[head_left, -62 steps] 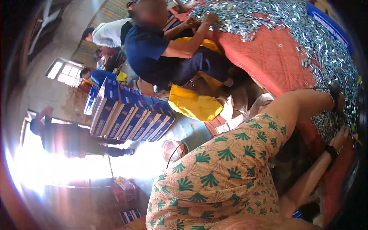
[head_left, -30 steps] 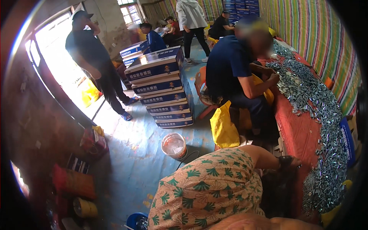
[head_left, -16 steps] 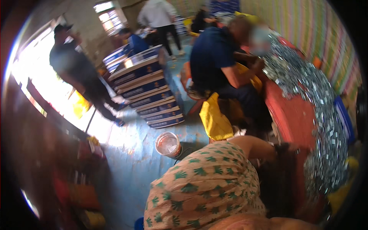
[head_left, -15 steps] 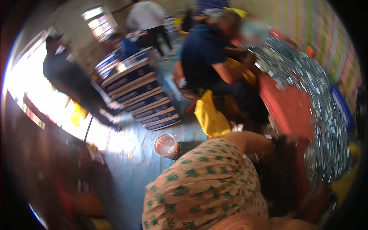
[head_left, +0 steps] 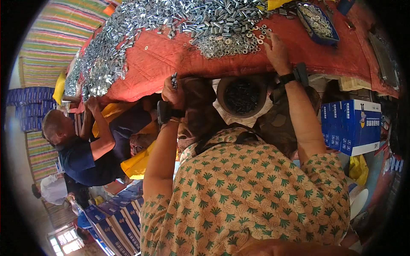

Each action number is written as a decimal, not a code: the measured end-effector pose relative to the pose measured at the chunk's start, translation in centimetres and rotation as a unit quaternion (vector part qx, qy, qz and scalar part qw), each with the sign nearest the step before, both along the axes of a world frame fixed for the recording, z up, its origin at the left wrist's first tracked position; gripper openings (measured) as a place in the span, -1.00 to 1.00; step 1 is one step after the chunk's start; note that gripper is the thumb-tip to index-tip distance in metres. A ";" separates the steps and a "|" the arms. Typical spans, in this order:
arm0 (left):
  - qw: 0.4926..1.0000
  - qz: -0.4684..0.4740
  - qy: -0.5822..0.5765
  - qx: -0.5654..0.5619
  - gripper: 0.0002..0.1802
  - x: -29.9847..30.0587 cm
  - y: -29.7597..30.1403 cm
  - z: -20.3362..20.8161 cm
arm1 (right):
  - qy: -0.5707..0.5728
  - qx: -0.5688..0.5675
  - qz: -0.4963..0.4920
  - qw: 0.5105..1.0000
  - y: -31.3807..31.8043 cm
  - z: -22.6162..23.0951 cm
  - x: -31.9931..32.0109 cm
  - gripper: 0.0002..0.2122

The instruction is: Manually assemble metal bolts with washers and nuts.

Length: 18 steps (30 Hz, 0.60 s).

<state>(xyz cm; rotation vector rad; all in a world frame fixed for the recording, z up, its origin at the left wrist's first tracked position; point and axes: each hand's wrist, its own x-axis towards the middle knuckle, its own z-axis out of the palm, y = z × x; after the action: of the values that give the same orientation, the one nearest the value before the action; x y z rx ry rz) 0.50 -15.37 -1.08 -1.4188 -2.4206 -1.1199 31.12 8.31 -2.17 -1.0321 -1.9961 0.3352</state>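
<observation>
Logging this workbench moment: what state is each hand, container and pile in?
left hand: raised, gripping small metal parts
right hand: flat on washer pile
round bowl: holds dark parts
blue tray: holds washers
silver sleeves: heaped loose on red cloth
blue carton: closed

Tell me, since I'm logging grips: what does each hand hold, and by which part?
The left hand pinches small metal pieces by their lower ends. The right hand holds nothing, resting on the red cloth.
</observation>
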 end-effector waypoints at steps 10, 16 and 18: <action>0.998 -0.005 0.059 0.017 -0.73 0.0 0.0 -0.1 | -0.003 -0.012 0.031 0.999 -1.0 1.3 -2.5 -0.76; 0.995 -0.072 0.055 -0.040 -0.69 -0.8 -2.1 1.7 | -0.007 0.086 0.122 0.989 0.1 1.2 -8.6 -0.82; 0.993 -0.109 0.018 -0.049 -0.73 0.0 -2.5 1.8 | -0.012 0.116 0.143 0.983 1.7 -0.6 -9.9 -0.80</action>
<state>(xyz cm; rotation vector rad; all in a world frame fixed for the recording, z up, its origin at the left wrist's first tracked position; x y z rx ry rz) 0.47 -17.90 0.73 -1.7537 -2.3718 -1.0169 21.23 10.06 -2.75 -0.6078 -2.1485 0.2343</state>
